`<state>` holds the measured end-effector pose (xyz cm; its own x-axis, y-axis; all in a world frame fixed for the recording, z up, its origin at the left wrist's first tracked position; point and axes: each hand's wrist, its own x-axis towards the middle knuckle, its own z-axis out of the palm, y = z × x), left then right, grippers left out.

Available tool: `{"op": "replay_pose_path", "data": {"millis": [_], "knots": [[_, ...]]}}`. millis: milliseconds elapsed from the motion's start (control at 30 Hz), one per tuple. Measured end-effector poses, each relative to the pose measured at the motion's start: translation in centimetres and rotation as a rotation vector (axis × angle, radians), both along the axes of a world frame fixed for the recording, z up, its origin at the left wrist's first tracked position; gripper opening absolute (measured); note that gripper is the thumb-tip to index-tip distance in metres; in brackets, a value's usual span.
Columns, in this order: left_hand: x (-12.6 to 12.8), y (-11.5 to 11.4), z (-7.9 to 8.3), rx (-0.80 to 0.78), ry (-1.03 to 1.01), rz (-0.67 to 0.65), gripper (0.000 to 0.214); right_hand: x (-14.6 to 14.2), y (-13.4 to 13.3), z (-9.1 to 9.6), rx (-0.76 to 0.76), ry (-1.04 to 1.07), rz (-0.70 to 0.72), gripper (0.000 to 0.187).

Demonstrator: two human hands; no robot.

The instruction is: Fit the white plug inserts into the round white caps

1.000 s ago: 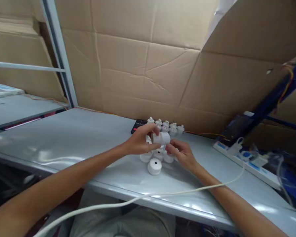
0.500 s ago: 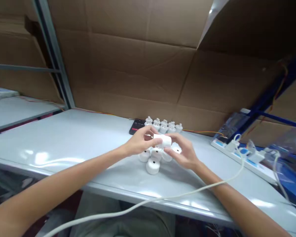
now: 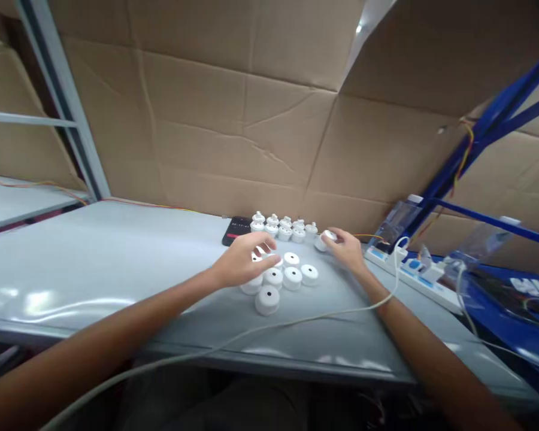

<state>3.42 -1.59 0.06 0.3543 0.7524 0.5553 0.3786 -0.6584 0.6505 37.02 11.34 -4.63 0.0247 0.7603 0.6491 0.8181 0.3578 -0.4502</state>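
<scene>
My left hand hovers over the left side of a cluster of round white caps, fingers apart and holding nothing. Each visible cap has a small dark hole in its top. Further back and to the right, my right hand has its fingers closed on a white cylindrical piece. That piece is at the right end of two rows of white fittings with knobbed tops. The fingers of my left hand hide some caps.
A dark phone lies left of the fittings. A white power strip with plugs runs along the right side. One white cable crosses in front and over my right forearm. Cardboard walls the back; blue rack bars stand right.
My hands have separated: the right one has carried the white piece back and right to the row's end, while the left has let go and opened. The view has shifted right.
</scene>
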Motion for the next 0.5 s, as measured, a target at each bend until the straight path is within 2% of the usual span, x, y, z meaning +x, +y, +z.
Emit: {"op": "replay_pose_path", "data": {"millis": [167,267,400,500], "knots": [[-0.2,-0.1,0.2,0.076,0.037,0.012,0.013,0.7,0.9,-1.6,-0.023,-0.087,0.009,0.056],[-0.2,-0.2,0.2,0.119,0.060,-0.009,0.012,0.7,0.9,-1.7,-0.014,-0.137,-0.024,0.056],[-0.3,-0.2,0.2,0.154,0.108,-0.035,0.013,1.1,1.0,-1.7,-0.052,-0.170,-0.082,0.045],[-0.4,-0.2,0.0,0.168,0.144,-0.043,0.014,1.6,1.2,-1.8,-0.092,-0.198,-0.107,0.050]]}}
